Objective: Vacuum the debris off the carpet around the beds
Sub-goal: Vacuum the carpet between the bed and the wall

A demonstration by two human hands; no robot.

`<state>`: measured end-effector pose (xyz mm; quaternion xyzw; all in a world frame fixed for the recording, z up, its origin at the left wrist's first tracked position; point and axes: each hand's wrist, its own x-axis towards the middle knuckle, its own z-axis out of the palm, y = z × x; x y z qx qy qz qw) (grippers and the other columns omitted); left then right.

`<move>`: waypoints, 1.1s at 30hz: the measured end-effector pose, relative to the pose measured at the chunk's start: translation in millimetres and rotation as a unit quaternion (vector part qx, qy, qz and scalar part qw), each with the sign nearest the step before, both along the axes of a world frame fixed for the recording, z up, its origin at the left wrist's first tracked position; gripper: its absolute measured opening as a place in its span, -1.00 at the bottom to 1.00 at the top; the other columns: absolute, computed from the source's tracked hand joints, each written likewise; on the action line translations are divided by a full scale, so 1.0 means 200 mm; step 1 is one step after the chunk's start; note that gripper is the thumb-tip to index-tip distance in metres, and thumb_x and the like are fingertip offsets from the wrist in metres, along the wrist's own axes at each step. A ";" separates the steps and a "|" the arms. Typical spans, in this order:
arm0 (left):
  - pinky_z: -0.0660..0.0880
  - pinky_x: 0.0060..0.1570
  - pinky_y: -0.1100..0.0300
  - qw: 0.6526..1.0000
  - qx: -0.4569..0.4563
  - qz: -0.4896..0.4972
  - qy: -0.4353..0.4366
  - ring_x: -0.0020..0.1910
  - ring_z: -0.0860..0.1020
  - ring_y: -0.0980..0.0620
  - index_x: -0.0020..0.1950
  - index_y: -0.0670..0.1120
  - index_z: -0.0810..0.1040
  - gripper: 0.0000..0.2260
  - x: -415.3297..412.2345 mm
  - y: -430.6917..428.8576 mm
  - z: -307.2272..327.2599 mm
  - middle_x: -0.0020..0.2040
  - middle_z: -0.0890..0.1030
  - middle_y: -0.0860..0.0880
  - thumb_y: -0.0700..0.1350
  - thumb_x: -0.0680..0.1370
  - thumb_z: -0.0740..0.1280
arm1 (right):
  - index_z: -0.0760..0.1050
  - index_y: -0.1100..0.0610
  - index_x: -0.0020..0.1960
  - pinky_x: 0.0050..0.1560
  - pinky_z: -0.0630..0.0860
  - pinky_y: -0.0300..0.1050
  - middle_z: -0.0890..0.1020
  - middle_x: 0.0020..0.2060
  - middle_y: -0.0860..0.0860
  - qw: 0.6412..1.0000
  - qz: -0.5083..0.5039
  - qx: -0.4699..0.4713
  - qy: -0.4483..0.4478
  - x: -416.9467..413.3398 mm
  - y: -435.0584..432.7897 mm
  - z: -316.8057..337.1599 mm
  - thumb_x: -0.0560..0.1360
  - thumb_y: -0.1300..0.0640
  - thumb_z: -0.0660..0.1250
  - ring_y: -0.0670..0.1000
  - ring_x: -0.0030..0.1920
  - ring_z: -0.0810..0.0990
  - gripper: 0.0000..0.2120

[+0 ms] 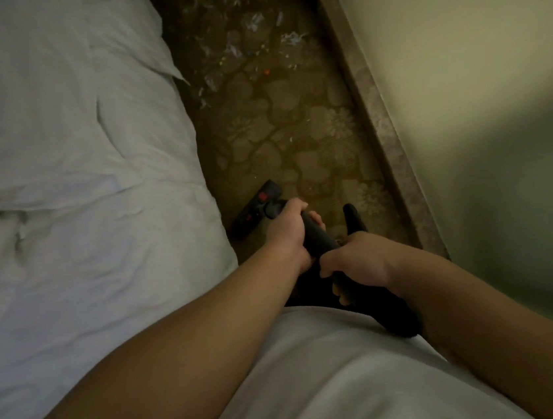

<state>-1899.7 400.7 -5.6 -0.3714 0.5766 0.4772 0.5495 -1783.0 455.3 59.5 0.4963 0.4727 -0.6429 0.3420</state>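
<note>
A black vacuum wand (317, 235) runs from my body down to a black floor head (257, 208) with red marks, which sits on the patterned carpet (298, 144) close to the bed's edge. My left hand (289, 230) grips the wand nearer the head. Behind it, my right hand (357, 264) grips the wand close to my waist. Scraps of pale paper debris (249, 40) lie scattered on the far carpet, well beyond the head. Smaller flecks (286, 139) lie on the middle carpet.
A bed with a white duvet (73, 163) fills the left side. A pale wall (460, 85) with a stone skirting (379, 122) closes the right, leaving a narrow carpet strip. A black pointed thing (351, 216), maybe a shoe, is right of the wand.
</note>
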 end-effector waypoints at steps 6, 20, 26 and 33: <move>0.51 -0.32 0.14 0.998 0.025 0.040 -0.033 -0.38 0.49 0.05 0.04 -0.10 0.51 -0.91 0.09 -0.23 0.03 -0.26 0.50 -0.07 -0.19 0.55 0.36 | 0.64 0.28 0.00 -0.14 0.67 -0.02 0.72 -0.29 0.15 0.999 0.038 0.016 -0.018 0.06 -0.19 0.04 0.51 0.15 0.44 0.12 -0.32 0.70 -0.81; 0.51 -0.34 0.15 0.997 0.068 -0.019 -0.033 -0.34 0.51 0.04 0.09 -0.13 0.51 -0.85 0.13 -0.67 -0.08 -0.22 0.52 -0.08 -0.16 0.55 0.38 | 0.66 0.25 -0.01 0.02 0.70 0.08 0.76 -0.21 0.18 0.997 -0.005 0.075 -0.020 0.15 -0.72 -0.02 0.51 0.11 0.46 0.19 -0.14 0.78 -0.81; 0.55 -0.29 0.14 0.996 0.079 -0.015 0.041 -0.34 0.54 0.05 0.11 -0.09 0.53 -0.83 -0.01 -0.62 -0.17 -0.22 0.53 -0.06 -0.16 0.54 0.40 | 0.62 0.15 -0.17 -0.35 0.52 -0.18 0.63 -0.50 0.00 0.997 0.018 0.073 0.000 0.01 -0.67 -0.05 0.53 0.08 0.41 -0.03 -0.47 0.61 -0.84; 0.51 -0.29 0.13 0.993 0.072 -0.010 0.094 -0.43 0.52 0.04 0.03 -0.11 0.52 -0.88 -0.16 -0.48 -0.20 -0.36 0.53 -0.04 -0.14 0.54 0.40 | 0.62 0.20 -0.11 -0.25 0.55 -0.10 0.64 -0.43 0.06 0.998 -0.001 0.062 0.021 -0.14 -0.53 -0.11 0.54 0.11 0.42 0.06 -0.36 0.63 -0.85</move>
